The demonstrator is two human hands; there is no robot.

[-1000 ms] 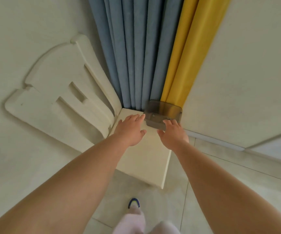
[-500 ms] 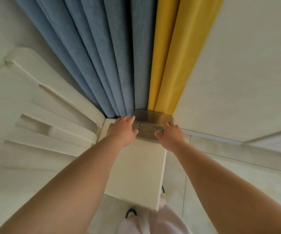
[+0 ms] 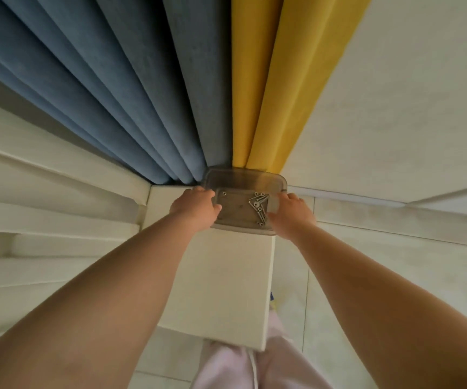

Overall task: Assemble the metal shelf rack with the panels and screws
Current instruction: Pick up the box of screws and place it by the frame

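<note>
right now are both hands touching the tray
Touching. The head view shows the left hand and right hand gripping opposite sides of the tray.

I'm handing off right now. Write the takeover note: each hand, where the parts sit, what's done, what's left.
Left hand: grips the left edge of the clear plastic tray, fingers curled over its rim.
Right hand: grips the tray's right edge.
Tray: at the far end of the white chair seat, against the blue curtain and yellow curtain.
Screws: loose inside the tray, mostly on its right side.
Done: tray in both hands.
Left: no rack panels in view; all assembly remains.
</note>
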